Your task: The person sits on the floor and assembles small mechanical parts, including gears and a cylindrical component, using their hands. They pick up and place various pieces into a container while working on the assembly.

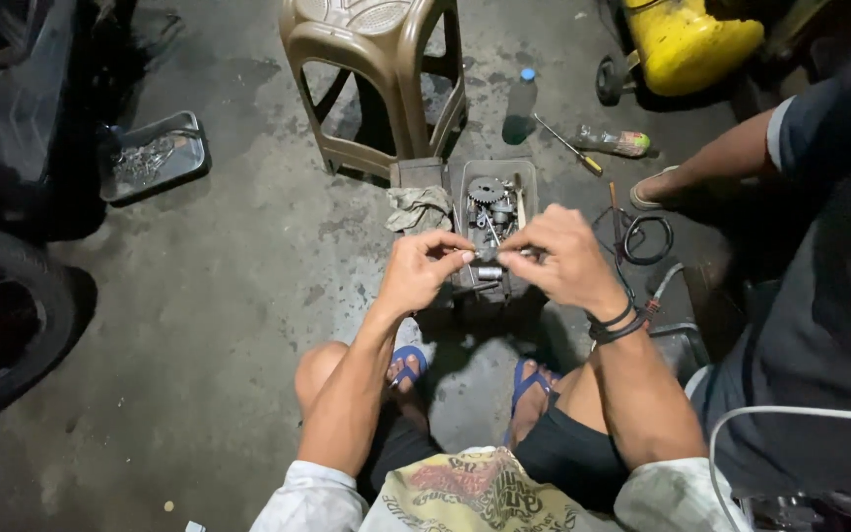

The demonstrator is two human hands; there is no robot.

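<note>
Centre of frame: left hand [416, 271] and right hand [565, 261] meet over a grey parts tray [524, 177], w/ a small metal part [490, 272] just below and between them. Left thumb + forefinger pinched together toward the part; right fingers curled and pinched at the other end of it. Can't tell exactly which fingertips touch it, too small & partly hidden. Right wrist has black bands [615, 323]. Tray sits on the concrete floor just above the hands in frame, holds a gear [486, 190] & other metal bits. Crumpled rag [419, 208] just left of tray. Brown plastic stool [376, 79] at upper centre, right behind tray. Upper right: yellow tank on wheels [687, 39], a plastic bottle [521, 103], a screwdriver [565, 144]. Black cable loop [645, 239] right of the hands. Another person [819, 256] in dark shirt at right edge. Upper left: metal pan [155, 155] w/ tools; tyre [2, 315] at left edge. Blue sandals [408, 363] at lower centre.
</note>
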